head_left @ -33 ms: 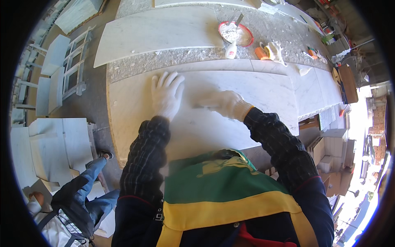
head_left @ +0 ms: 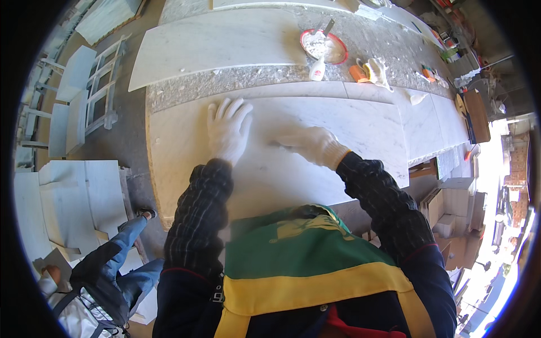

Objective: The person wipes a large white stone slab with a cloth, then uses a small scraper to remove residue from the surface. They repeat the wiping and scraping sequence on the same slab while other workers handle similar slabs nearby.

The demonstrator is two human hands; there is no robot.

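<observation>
A pale, grey-veined marble slab (head_left: 349, 124) lies flat on the worktable in front of me. My left hand (head_left: 227, 128), in a white knit glove, rests flat on the slab's left half with its fingers spread. To its right my right hand (head_left: 315, 143), gloved alike, is closed and low over the middle of the slab. A small greyish edge shows at its fingertips, but what it grips is too blurred to name. Dark patterned sleeves cover both forearms.
Beyond the slab stand a red-rimmed bowl (head_left: 342, 48) of white paste with a putty knife (head_left: 328, 27), a white bottle (head_left: 317, 70), an orange block (head_left: 358, 74) and a crumpled glove (head_left: 378, 73). Another slab (head_left: 220, 42) lies farther back. At lower left, a person (head_left: 101, 281) is beside stacked slabs (head_left: 84, 194).
My right hand has shifted very slightly to the right and down over the slab. My left hand has stayed in place.
</observation>
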